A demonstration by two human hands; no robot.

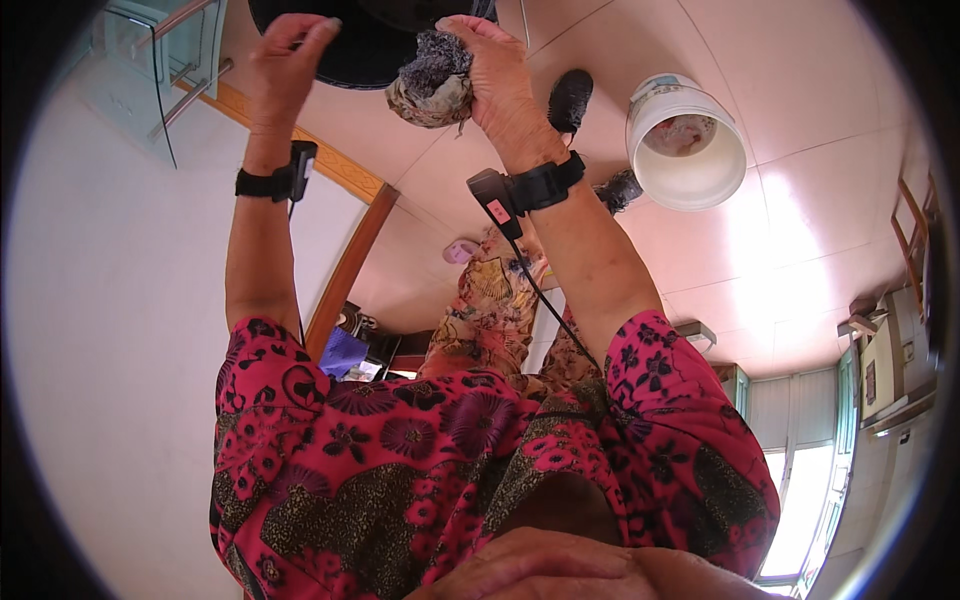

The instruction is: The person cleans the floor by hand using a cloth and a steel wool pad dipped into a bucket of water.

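Both of my arms reach to the upper part of the head view. My right hand (495, 80) is closed on a bunched-up cloth (437, 85), dark grey and rough on top, mottled beige-green below. My left hand (285, 75) is up to the left of it, apart from the cloth. Its thumb and curled fingers come together in a pinch; whatever they hold, if anything, is too small to make out. Behind both hands lies a large round black thing (362, 50), perhaps a basin, cut off by the top edge.
A white bucket (690, 165) with something pale and pinkish inside stands on the tiled floor (600, 250) to the right. Dark shoes (570, 98) are near it. At left are a white surface (120, 350) with a wooden edge (350, 260) and a glass-and-metal stand (150, 75).
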